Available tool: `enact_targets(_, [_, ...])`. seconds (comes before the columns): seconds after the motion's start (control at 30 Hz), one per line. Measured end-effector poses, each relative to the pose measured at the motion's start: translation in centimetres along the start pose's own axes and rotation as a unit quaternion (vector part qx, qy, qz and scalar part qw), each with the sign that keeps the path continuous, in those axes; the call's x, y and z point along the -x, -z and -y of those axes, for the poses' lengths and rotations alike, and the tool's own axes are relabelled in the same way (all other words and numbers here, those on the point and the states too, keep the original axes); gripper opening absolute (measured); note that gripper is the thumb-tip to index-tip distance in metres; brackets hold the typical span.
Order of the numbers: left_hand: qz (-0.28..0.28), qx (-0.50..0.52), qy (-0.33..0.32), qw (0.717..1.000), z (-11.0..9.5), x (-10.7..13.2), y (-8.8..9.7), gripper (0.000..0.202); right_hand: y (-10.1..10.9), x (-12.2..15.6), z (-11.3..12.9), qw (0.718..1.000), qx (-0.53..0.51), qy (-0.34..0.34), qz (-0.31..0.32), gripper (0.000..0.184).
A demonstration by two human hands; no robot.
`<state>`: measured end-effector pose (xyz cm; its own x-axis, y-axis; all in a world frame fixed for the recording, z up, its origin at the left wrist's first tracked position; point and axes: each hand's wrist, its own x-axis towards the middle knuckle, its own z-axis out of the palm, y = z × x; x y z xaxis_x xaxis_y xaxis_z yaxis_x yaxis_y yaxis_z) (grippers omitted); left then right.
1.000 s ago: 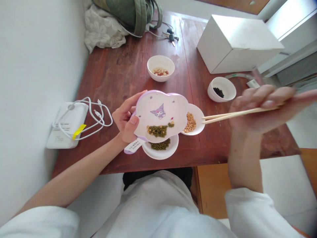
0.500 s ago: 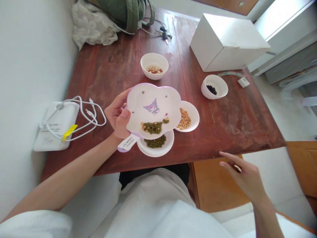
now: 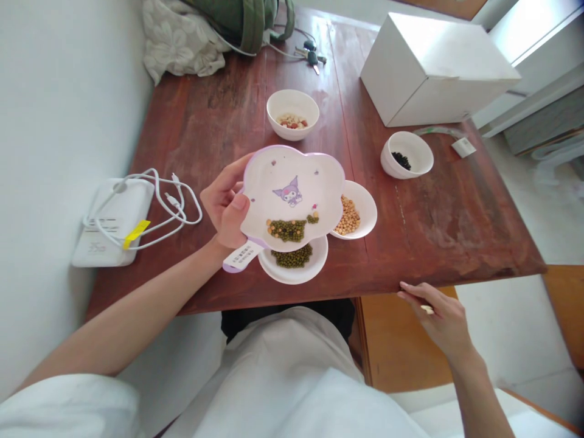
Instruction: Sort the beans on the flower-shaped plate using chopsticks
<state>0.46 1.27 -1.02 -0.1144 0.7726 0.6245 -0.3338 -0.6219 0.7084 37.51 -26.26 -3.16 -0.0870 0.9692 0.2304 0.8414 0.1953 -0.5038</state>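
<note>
My left hand (image 3: pixel 222 204) grips the edge of a white flower-shaped plate (image 3: pixel 292 167) with a lilac rim and a cartoon print. The plate is tilted, and a patch of green mung beans (image 3: pixel 286 230) lies on its lower part. Beneath it, partly hidden, sits a white bowl (image 3: pixel 296 275) of mung beans. A white bowl of soybeans (image 3: pixel 362 210) is partly under its right side. My right hand (image 3: pixel 438 317) is by the table's front edge, with a short pale piece of chopsticks (image 3: pixel 427 309) between its fingers.
A white bowl of peanuts (image 3: pixel 292 112) and one of black beans (image 3: pixel 408 155) stand on the reddish wooden table (image 3: pixel 438 234). Also there are a white box (image 3: pixel 433 73), keys (image 3: pixel 311 58), a power bank with cable (image 3: pixel 114 222), a green bag (image 3: pixel 239 15) and a wall at left.
My right hand has dropped from above the table's right side to its front edge, with the chopsticks now foreshortened. The left hand still holds the plate, now tilted a little less.
</note>
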Motion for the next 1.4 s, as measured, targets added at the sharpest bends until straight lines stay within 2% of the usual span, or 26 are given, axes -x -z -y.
enact_targets(0.13, [0.006, 0.016, -0.019, 1.0, 0.0, 0.1, 0.0, 0.048, 0.1, 0.0, -0.3, 0.999, -0.032, 0.014, 0.009, 0.038])
enact_targets(0.23, [0.014, 0.016, -0.023, 1.0, -0.2, 0.0, -0.2, 0.047, 0.7, -0.3, -0.4, 0.999, -0.003, 0.018, 0.035, 0.03])
enact_targets(0.33, [0.011, 0.02, -0.015, 1.0, -0.3, 0.0, -0.4, 0.046, 1.5, -1.9, 0.5, 0.998, 0.015, 0.026, 0.051, 0.02])
enact_targets(0.43, [0.012, 0.022, -0.007, 1.0, -0.1, 0.2, -0.2, 0.048, 2.2, -4.9, 2.7, 0.996, 0.01, 0.089, 0.03, 0.025])
enact_targets(0.53, [0.007, 0.026, 0.0, 1.0, 0.4, 0.5, 0.1, 0.05, 2.4, -8.5, 5.7, 0.983, 0.057, 0.171, 0.016, 0.027])
enact_targets(0.73, [-0.007, 0.013, 0.015, 1.0, 1.3, 0.6, 1.0, 0.055, 1.8, -15.5, 11.1, 0.943, 0.02, 0.326, 0.067, 0.022])
enact_targets(0.87, [-0.044, -0.015, 0.036, 0.998, 2.2, 0.2, 1.8, 0.065, 0.8, -18.7, 13.1, 0.917, 0.06, 0.385, 0.078, 0.006])
enact_targets(0.9, [-0.052, -0.017, 0.034, 0.998, 2.5, 0.1, 1.9, 0.069, 0.5, -19.3, 13.4, 0.914, 0.075, 0.391, 0.081, 0.008])
enact_targets(1.03, [-0.058, -0.011, 0.012, 0.998, 3.1, -0.3, 2.1, 0.074, -0.9, -20.6, 13.9, 0.902, 0.135, 0.4, 0.087, 0.022])
enact_targets(1.17, [-0.052, -0.003, -0.002, 0.999, 2.8, -0.4, 1.9, 0.081, -1.9, -21.0, 13.6, 0.895, 0.164, 0.409, 0.071, 0.026])
enact_targets(1.4, [-0.059, 0.0, 0.025, 0.998, 2.7, -0.1, 1.9, 0.057, -2.0, -21.4, 14.0, 0.882, 0.17, 0.438, 0.034, 0.031])
